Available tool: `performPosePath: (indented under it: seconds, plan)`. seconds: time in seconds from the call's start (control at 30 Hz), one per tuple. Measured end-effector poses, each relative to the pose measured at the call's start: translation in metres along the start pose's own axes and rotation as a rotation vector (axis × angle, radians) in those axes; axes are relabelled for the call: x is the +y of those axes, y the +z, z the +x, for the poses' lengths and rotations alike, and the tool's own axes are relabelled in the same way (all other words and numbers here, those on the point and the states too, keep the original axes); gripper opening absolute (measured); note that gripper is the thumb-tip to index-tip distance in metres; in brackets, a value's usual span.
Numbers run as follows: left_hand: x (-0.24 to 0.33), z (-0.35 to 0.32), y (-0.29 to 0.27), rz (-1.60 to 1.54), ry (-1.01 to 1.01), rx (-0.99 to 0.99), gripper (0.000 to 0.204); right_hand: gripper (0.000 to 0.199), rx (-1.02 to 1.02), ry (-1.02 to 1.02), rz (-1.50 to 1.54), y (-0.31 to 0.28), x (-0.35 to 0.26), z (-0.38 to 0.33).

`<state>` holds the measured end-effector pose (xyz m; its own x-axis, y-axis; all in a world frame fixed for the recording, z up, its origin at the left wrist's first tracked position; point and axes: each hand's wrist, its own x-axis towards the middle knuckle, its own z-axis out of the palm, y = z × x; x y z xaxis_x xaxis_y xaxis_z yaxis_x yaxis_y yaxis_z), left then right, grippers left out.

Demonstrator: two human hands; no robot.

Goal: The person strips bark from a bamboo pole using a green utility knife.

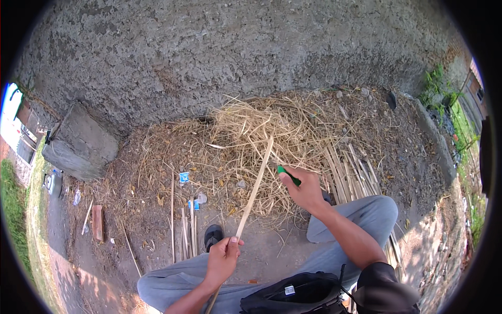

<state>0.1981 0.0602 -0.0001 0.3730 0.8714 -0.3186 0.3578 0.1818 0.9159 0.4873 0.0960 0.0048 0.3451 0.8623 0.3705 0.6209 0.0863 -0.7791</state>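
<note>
Fingers (233, 244) of the left hand (221, 264) are closed round a pale, flat strip (254, 193), which slants up and away to the right, its far end over a heap of curled shavings (256, 123). A thinner length shows below that hand, near the lower edge. The right hand (306, 191) is wrapped round a green handle (291, 177), just beside the strip's upper half; whether its blade touches the strip, I cannot tell.

Beneath both arms, the person's grey-trousered legs (355, 214) are bent, knees apart, with a black bag (300, 293) at the lap and a dark shoe (213, 235) near the left hand. More strips (350, 172) lie side by side by the right knee; a few slimmer sticks (188, 230) lie left of the shoe, near two blue packets (184, 178).

The surface is bare earth (266, 256), littered with fibres and dry leaves, sunlit in patches toward both lower sides. Outdoors, a rough grey wall (235, 57) closes the far side. A stone-like block (83, 144) stands against it at left, with a kettle (53, 183), a reddish brick (98, 223) and grass (15, 193) nearby; plants (436, 89) grow at right.
</note>
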Motion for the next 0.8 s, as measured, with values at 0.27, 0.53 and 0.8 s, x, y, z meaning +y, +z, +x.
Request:
performPosePath:
  seconds: [0.27,0.53,0.8]
  plan:
    - [0.009,0.004,0.006,-0.152,-0.201,-0.040,0.035,0.028,-0.251,-0.236,0.067,0.017,-0.016,-0.047]
    - [0.013,0.006,0.009,-0.230,-0.242,-0.077,0.037,0.029,-0.293,-0.286,-0.083,0.013,-0.018,-0.055]
    - [0.011,0.000,0.015,-0.361,-0.297,-0.139,0.036,0.028,-0.258,-0.284,-0.025,0.012,-0.024,-0.053]
